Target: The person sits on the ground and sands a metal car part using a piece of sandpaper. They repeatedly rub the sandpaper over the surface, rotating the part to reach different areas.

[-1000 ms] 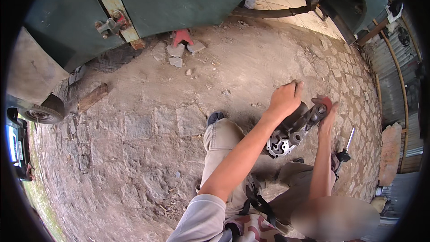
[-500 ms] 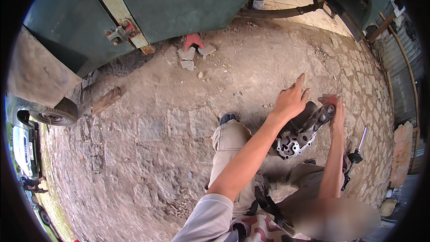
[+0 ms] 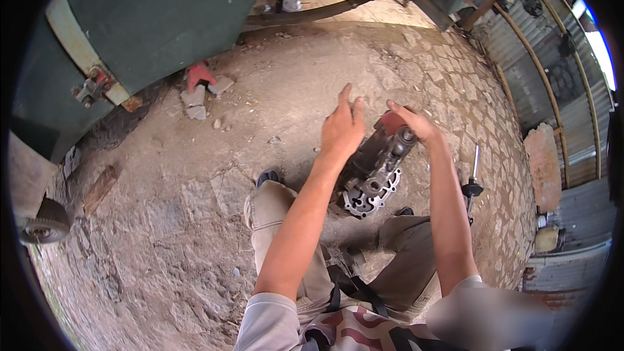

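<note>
A greasy metal gearbox housing (image 3: pixel 376 168) stands on the ground between my legs, its pale, holed flange facing me. At its far end shows a red part (image 3: pixel 391 123), whose kind I cannot make out. My left hand (image 3: pixel 342 129) is just left of the housing, apart from the red part, its fingers extended away from me and holding nothing. Over the housing's far right end is my right hand (image 3: pixel 417 125), fingers stretched leftward beside the red part. Whether it touches that part is unclear; nothing shows in its grasp.
A shock absorber (image 3: pixel 472 188) lies to the right on the stone paving. Ahead on the left are a green vehicle body (image 3: pixel 162 19), a red stand (image 3: pixel 199 76) among broken stones, and a wood block (image 3: pixel 101 188). A corrugated metal wall (image 3: pixel 578 136) borders the right.
The view has swung rightward. My right hand has shifted from the housing's far right side to over its end, fingers now pointing left. My left hand remains outstretched and sits farther clear of the housing.
</note>
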`<action>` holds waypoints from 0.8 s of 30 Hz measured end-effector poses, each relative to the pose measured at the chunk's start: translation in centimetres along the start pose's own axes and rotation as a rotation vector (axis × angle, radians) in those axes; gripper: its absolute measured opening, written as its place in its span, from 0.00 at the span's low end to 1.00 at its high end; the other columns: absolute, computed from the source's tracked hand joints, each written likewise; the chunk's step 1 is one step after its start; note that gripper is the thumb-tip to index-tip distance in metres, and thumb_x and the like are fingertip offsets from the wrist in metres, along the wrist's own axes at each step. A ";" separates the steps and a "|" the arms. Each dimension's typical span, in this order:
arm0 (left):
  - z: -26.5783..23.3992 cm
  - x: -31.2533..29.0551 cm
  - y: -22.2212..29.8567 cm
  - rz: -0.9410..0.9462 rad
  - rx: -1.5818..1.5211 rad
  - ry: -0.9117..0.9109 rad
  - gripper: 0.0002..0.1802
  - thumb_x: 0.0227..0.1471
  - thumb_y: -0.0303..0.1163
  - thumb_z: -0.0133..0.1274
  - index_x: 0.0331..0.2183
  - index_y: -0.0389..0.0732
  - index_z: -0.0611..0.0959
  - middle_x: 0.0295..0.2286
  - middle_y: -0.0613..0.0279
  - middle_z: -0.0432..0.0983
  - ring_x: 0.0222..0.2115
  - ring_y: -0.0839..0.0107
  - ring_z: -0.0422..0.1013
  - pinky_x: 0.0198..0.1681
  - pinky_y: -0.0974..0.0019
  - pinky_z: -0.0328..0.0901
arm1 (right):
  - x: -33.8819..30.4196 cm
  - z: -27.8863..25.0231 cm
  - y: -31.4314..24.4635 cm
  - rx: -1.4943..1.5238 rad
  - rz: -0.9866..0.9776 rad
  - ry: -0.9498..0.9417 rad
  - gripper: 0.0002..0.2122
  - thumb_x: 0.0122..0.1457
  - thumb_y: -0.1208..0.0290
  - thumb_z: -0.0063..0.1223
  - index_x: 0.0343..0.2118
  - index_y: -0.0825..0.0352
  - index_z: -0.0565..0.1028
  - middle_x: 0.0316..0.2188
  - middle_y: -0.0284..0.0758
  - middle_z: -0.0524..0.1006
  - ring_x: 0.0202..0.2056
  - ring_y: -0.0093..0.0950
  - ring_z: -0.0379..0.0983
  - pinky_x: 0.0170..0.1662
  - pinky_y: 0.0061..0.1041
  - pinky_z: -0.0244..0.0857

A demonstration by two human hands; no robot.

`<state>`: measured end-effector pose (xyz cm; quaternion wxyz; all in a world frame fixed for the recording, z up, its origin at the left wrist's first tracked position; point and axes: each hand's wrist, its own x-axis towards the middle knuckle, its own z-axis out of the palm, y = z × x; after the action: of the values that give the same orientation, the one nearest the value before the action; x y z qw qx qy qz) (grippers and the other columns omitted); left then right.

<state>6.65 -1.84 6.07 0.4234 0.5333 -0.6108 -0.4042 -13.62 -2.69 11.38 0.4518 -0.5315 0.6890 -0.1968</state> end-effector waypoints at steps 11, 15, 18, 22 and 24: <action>1.3 0.1 -0.2 0.033 -0.173 -0.033 0.27 0.68 0.47 0.36 0.60 0.42 0.67 0.39 0.47 0.81 0.42 0.50 0.77 0.49 0.53 0.67 | -2.5 5.5 6.0 0.438 -0.438 0.567 0.26 0.72 0.55 0.38 0.35 0.76 0.80 0.29 0.40 0.82 0.33 0.25 0.76 0.40 0.26 0.69; 1.3 -0.1 -0.1 0.080 -0.170 -0.030 0.26 0.68 0.47 0.36 0.59 0.42 0.69 0.40 0.45 0.81 0.43 0.46 0.76 0.50 0.51 0.67 | -3.1 6.6 5.2 0.522 -0.495 0.689 0.25 0.72 0.56 0.38 0.36 0.75 0.80 0.30 0.39 0.82 0.31 0.24 0.75 0.39 0.26 0.69; 1.6 0.0 -0.6 0.075 -0.132 -0.089 0.26 0.69 0.49 0.36 0.58 0.43 0.71 0.39 0.51 0.82 0.43 0.58 0.78 0.49 0.57 0.68 | -2.7 5.7 4.9 0.463 -0.457 0.619 0.25 0.71 0.56 0.38 0.35 0.75 0.80 0.29 0.40 0.83 0.30 0.25 0.76 0.39 0.26 0.69; 1.6 -0.4 0.1 0.091 -0.001 -0.121 0.25 0.68 0.48 0.37 0.58 0.44 0.71 0.40 0.50 0.82 0.45 0.52 0.77 0.50 0.54 0.67 | -2.2 2.8 4.1 0.383 -0.329 0.342 0.27 0.70 0.52 0.39 0.34 0.75 0.81 0.29 0.41 0.83 0.30 0.27 0.78 0.40 0.27 0.71; 1.6 -0.4 0.5 0.083 0.040 -0.116 0.25 0.68 0.47 0.37 0.58 0.44 0.71 0.40 0.49 0.82 0.45 0.50 0.76 0.51 0.53 0.67 | -1.5 1.7 3.7 0.327 -0.262 0.201 0.30 0.67 0.46 0.41 0.34 0.75 0.81 0.29 0.41 0.83 0.32 0.29 0.79 0.42 0.28 0.72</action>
<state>5.04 -1.31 6.03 0.3930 0.4915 -0.6638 -0.4042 -14.23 0.37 8.39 0.4316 -0.5138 0.6146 -0.4148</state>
